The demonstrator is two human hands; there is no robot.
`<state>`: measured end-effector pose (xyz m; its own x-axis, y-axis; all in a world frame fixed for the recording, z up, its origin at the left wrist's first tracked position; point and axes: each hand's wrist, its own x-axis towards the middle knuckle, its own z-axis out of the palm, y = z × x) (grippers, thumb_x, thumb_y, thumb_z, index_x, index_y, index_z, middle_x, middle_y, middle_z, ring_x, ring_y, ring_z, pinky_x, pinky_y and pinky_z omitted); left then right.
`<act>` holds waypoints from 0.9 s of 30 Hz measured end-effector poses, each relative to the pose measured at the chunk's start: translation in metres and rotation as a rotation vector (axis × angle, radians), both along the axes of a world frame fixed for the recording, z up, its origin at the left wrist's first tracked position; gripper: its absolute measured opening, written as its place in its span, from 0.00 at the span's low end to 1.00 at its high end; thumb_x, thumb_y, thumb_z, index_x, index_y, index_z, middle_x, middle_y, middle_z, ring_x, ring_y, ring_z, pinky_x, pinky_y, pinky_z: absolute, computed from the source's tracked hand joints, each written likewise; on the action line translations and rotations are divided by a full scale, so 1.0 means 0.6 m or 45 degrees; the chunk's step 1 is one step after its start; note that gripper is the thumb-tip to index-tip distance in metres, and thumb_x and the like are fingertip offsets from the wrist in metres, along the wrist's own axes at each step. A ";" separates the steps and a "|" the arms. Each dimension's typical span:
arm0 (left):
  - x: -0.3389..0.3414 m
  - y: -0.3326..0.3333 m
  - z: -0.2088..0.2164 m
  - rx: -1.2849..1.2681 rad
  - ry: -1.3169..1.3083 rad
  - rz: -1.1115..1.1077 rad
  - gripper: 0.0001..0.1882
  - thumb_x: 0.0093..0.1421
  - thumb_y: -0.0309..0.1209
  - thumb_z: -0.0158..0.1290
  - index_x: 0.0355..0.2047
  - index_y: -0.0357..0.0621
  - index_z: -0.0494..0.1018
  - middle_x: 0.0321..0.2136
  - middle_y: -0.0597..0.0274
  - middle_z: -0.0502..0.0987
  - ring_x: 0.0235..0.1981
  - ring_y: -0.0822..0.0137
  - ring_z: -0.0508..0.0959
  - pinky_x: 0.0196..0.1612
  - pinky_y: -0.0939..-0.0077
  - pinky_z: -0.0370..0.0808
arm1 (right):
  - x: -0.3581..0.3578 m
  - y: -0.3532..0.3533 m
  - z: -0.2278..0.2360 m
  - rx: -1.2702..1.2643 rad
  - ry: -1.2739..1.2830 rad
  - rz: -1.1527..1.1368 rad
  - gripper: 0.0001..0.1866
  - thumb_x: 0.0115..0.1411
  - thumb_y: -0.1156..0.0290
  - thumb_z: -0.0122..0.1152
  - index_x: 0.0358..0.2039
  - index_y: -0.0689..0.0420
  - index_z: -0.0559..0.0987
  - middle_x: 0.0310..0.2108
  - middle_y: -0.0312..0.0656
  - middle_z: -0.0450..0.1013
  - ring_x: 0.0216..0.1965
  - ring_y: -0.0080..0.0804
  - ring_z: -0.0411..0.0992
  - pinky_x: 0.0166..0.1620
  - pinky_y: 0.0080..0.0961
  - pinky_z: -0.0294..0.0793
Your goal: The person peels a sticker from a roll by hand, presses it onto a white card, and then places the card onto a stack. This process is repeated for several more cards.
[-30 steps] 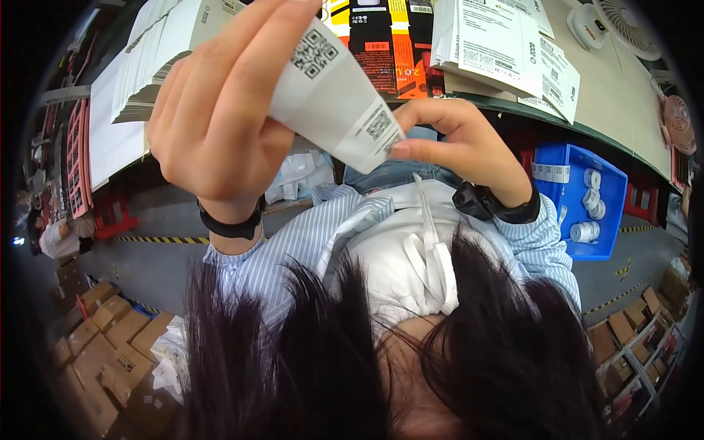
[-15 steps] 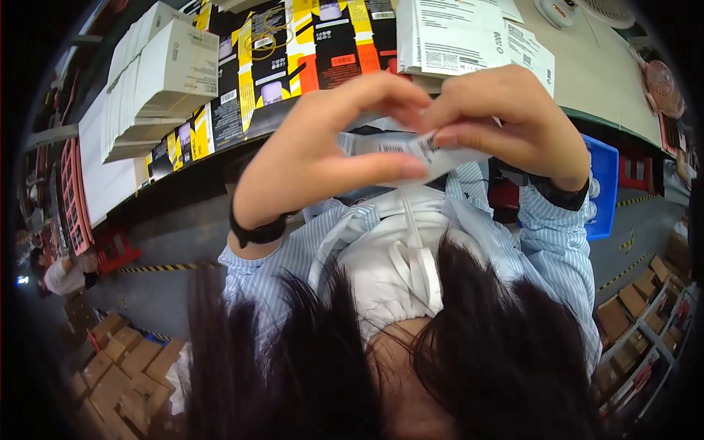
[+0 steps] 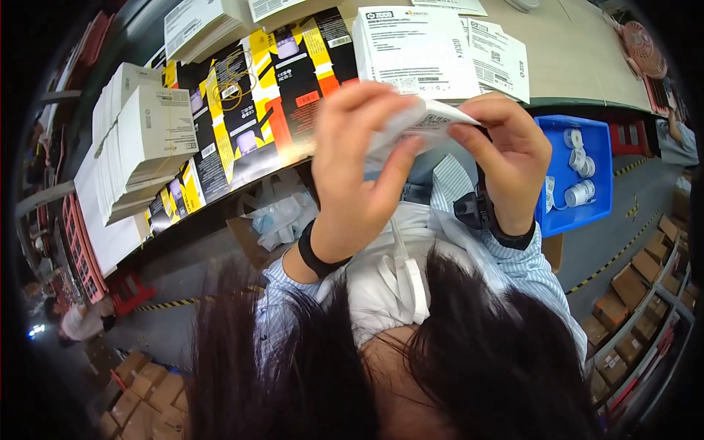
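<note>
Between my hands, above my chest, is a curved white piece of paper (image 3: 438, 116) with small dark print. The thumb and fingers of my right hand (image 3: 513, 158) pinch its right end. My left hand (image 3: 356, 158) curls round the left part, thumb on the lower edge. Its fingers are blurred by motion. Just beyond lies a stack of white printed sheets (image 3: 414, 51) on the table, with more printed sheets (image 3: 500, 59) beside it on the right.
Stacked white printed packs (image 3: 158, 136) stand at the left on flat black-and-yellow printed cartons (image 3: 253, 95), where rubber bands (image 3: 236, 84) lie. A blue bin (image 3: 587, 220) at the right holds several white label rolls. A pink fan (image 3: 644, 48) stands at the far right table edge.
My hands have drawn apart and the paper has bent into an upright curve between them. The view has shifted, so the blue bin and its rolls now show fully at the right.
</note>
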<state>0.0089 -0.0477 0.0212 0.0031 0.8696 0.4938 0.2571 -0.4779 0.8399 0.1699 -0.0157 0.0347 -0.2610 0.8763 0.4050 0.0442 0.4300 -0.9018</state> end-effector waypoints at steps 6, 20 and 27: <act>-0.007 0.032 0.012 0.046 0.147 0.056 0.08 0.48 0.20 0.56 0.31 0.36 0.73 0.23 0.61 0.74 0.24 0.67 0.74 0.51 0.62 0.66 | 0.004 0.010 0.004 -0.160 -0.095 0.139 0.07 0.48 0.80 0.62 0.30 0.65 0.76 0.26 0.39 0.74 0.28 0.21 0.73 0.33 0.14 0.71; 0.002 0.065 -0.019 -0.351 -0.363 -0.003 0.07 0.50 0.21 0.56 0.16 0.35 0.73 0.08 0.65 0.61 0.09 0.73 0.57 0.55 0.57 0.65 | 0.002 0.054 -0.008 -0.184 0.257 -0.151 0.05 0.50 0.79 0.61 0.29 0.65 0.76 0.25 0.39 0.74 0.26 0.21 0.72 0.30 0.13 0.70; -0.003 0.086 -0.019 -0.116 0.072 -0.172 0.09 0.49 0.24 0.57 0.15 0.36 0.71 0.09 0.63 0.67 0.10 0.69 0.65 0.52 0.60 0.69 | 0.022 0.129 -0.001 -0.544 0.045 -0.086 0.06 0.52 0.75 0.60 0.28 0.65 0.76 0.22 0.37 0.73 0.23 0.18 0.70 0.27 0.11 0.69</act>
<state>0.0071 0.0039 0.0097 0.1485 0.9005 0.4087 0.2438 -0.4339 0.8673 0.1833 0.0616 0.0341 -0.1898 0.9818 0.0100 0.0250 0.0151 -0.9996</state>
